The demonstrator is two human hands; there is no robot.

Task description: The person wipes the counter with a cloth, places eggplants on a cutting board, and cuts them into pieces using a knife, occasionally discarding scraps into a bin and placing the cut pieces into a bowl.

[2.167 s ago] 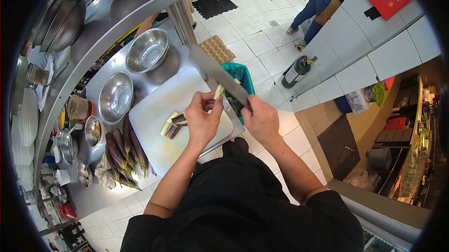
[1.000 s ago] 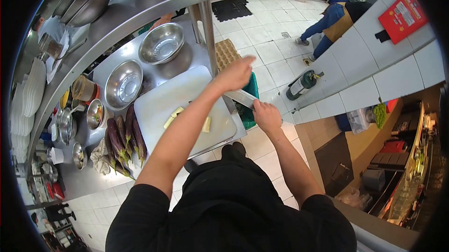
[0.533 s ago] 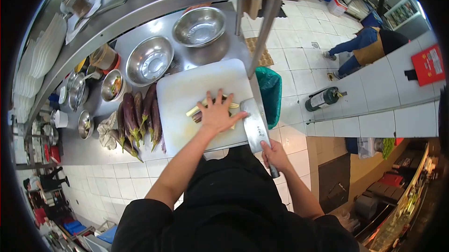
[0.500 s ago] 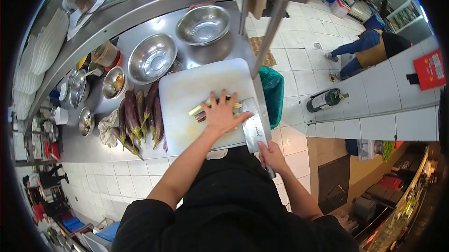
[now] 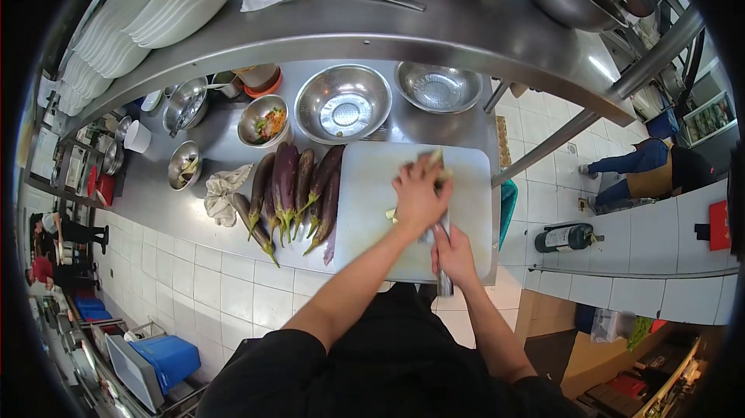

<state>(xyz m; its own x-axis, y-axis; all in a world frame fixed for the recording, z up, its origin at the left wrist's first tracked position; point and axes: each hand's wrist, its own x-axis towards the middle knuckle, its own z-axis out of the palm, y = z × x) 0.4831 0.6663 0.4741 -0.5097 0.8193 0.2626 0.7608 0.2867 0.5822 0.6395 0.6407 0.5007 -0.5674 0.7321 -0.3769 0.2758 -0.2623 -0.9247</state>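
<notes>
My left hand (image 5: 420,194) is on top of pale cut eggplant pieces (image 5: 437,160) on the white cutting board (image 5: 365,216); its fingers are blurred and bent round them. My right hand (image 5: 455,256) grips the handle of the cleaver (image 5: 444,282), whose blade lies mostly hidden under my left hand. A small pale piece (image 5: 391,215) rests on the board by my left wrist. Whole purple eggplants (image 5: 286,185) lie in a pile along the board's left edge.
Steel bowls (image 5: 343,104) stand behind the board, one smaller bowl (image 5: 265,121) with chopped vegetables. A cloth (image 5: 226,194) lies left of the eggplants. A steel shelf (image 5: 365,41) and its post (image 5: 551,142) rise overhead and at right. People stand farther off.
The view has swung, so the board appears farther right and lower. My left hand has gone from spread flat to bent around the pieces, and the cleaver blade has moved under it.
</notes>
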